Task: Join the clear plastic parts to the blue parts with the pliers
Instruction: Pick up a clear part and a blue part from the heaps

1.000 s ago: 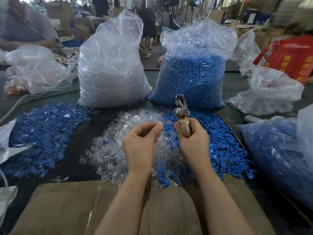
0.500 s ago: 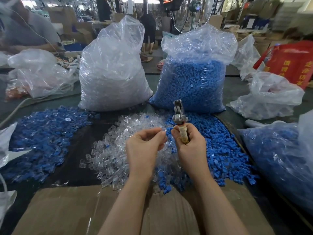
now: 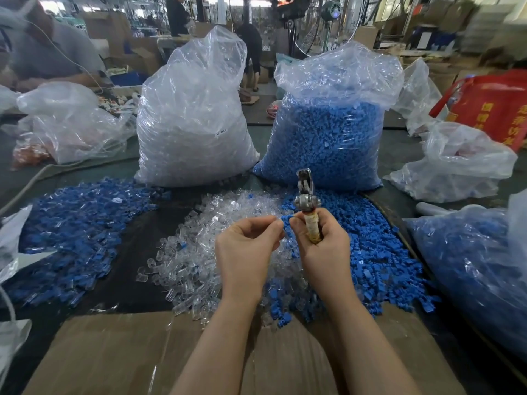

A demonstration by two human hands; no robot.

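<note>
**Two small parts meet between the fingertips, pliers waiting**

Both hands are up over the middle of the worktop. The left hand (image 3: 245,246) has its fingers curled in, thumb and forefinger pinching something tiny at its tip; it looks like a clear piece, though it is too small and glassy to be sure. Right against it, at the left hand's three o'clock, sits a blue part (image 3: 286,217), caught between the two hands' fingertips. The right hand (image 3: 320,246) wraps the taped handle of the pliers (image 3: 305,195), whose metal head points up toward twelve o'clock, while its thumb and forefinger nip the blue part. Whether the pliers' jaws are parted I cannot tell.

Below the hands lies the loose heap of clear plastic parts (image 3: 205,252), and at its three o'clock the heap of blue parts (image 3: 379,252). A pile that looks like joined pieces (image 3: 77,229) spreads out at nine o'clock. Two full sacks stand at twelve: the clear sack (image 3: 194,124) and the blue sack (image 3: 328,132).

These bits look feather-light, hard and slick, so I'd expect them to skid or pop free under a sloppy squeeze. Best held by the flat sides, mating ends left bare, with the clear shell probably prone to cracking if the pliers bite hard.
</note>
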